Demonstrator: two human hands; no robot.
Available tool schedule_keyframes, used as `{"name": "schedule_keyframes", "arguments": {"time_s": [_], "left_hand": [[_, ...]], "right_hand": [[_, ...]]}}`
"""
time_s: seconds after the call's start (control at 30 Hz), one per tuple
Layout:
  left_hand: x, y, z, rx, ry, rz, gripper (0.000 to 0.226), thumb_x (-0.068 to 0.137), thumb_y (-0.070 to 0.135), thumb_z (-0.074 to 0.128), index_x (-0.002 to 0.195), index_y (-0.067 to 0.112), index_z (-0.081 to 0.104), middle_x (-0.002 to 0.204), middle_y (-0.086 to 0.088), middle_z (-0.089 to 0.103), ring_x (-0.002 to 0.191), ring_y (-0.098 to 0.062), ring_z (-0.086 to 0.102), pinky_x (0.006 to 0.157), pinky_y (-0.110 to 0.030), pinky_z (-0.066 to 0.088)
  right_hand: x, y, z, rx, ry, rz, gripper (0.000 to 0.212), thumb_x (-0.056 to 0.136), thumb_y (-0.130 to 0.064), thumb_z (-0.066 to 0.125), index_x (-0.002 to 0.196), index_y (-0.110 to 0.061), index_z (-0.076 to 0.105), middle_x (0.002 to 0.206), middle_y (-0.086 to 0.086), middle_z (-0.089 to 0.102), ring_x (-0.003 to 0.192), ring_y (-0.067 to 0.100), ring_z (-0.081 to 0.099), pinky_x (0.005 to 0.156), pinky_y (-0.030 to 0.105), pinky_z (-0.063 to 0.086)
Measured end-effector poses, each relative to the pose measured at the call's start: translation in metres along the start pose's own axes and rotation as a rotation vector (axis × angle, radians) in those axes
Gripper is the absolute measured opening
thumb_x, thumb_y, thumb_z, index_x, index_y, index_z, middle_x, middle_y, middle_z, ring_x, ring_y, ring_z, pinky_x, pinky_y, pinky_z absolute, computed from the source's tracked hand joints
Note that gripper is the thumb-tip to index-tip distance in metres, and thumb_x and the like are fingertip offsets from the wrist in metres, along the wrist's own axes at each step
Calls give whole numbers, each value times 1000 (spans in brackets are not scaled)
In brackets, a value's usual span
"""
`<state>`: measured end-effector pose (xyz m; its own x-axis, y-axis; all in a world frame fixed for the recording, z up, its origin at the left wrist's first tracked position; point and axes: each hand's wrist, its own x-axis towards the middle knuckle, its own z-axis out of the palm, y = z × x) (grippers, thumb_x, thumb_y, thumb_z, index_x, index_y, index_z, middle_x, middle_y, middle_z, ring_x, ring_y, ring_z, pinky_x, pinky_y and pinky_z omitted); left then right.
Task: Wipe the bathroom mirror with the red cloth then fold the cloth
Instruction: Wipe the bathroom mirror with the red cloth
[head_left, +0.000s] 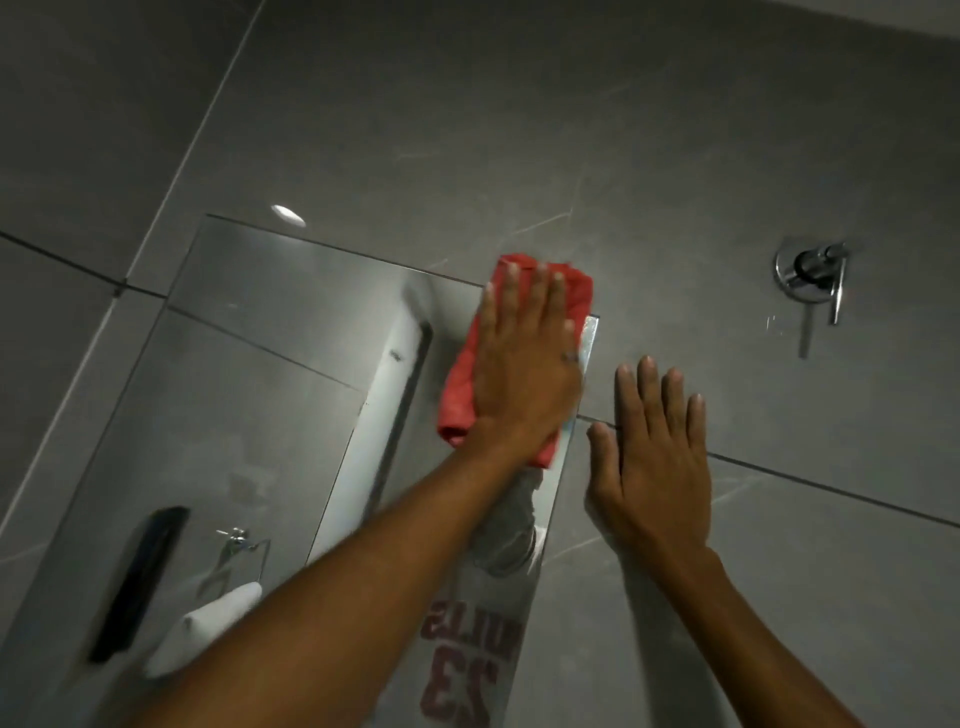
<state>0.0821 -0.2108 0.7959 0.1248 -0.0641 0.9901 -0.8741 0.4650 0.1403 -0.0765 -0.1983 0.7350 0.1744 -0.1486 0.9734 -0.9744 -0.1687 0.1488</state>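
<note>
Left hand (524, 364) flat on red cloth (462, 384) | mirror (249, 364) top corner

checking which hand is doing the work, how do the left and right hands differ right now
The left hand lies flat on the red cloth, pressing it against the mirror near its top right corner; the right hand is bare and holds nothing. The left hand is over the glass, the right hand rests on the grey wall tile beside it. Both are open-palmed, fingers pointing up.
</note>
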Motion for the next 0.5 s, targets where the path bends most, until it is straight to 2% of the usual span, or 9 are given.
{"name": "schedule_keyframes", "arguments": {"time_s": [0.03, 0.1, 0.2, 0.27, 0.33, 0.4, 0.5], "left_hand": [[-8, 11, 4, 8, -28, 30, 66, 111, 40, 18, 166, 15, -10, 175, -9, -17, 158, -29, -25, 118, -41, -33], [-39, 22, 6, 22, -116, 152, 68, 110, 41, 14, 165, 16, -17, 172, -8, -27, 157, -26, -30, 121, -43, -31], [-76, -11, -1, 83, -158, 366, 67, 111, 41, 19, 167, 18, -9, 176, -7, -15, 163, -25, -14, 132, -47, -9], [-81, -52, -10, 98, -149, 411, 66, 112, 41, 22, 168, 20, -4, 177, -6, -8, 164, -25, -6, 134, -47, 1], [-68, -86, -17, 135, -93, 298, 66, 111, 40, 23, 168, 19, -3, 177, -7, -6, 164, -27, -4, 133, -47, 0], [-38, -99, -20, 130, -55, 110, 67, 111, 43, 19, 168, 15, -5, 177, -10, -9, 164, -29, -7, 134, -48, -3], [0, -68, -13, 101, -8, -12, 68, 110, 44, 10, 168, 12, -7, 176, -13, -11, 164, -32, -8, 133, -52, -3]], "right_hand": [[0, 1, 2, -3, 10, -5, 66, 104, -47, 21, 163, -21, 7, 172, 3, -2, 159, 18, -10, 130, 49, 1], [1, 5, 4, -1, 23, -34, 67, 104, -44, 25, 163, -19, 8, 172, 5, 1, 160, 19, -6, 130, 49, 2], [-6, 9, 6, -10, 8, -104, 67, 104, -44, 27, 163, -16, 11, 172, 6, 6, 160, 21, -1, 130, 49, 4], [-12, 10, 4, -3, 0, -122, 64, 104, -42, 23, 162, -17, 17, 172, 5, 9, 160, 21, 0, 130, 49, 6], [-15, 8, 2, 32, 8, -108, 63, 104, -41, 23, 162, -17, 19, 172, 6, 10, 160, 20, -1, 130, 47, 5], [-15, 7, 1, 76, 38, -70, 64, 103, -40, 26, 162, -15, 20, 171, 7, 11, 160, 19, -1, 130, 43, 4], [-16, 5, 0, 125, 101, 7, 64, 102, -37, 31, 161, -14, 22, 171, 7, 14, 160, 19, 0, 130, 43, 7]]}}
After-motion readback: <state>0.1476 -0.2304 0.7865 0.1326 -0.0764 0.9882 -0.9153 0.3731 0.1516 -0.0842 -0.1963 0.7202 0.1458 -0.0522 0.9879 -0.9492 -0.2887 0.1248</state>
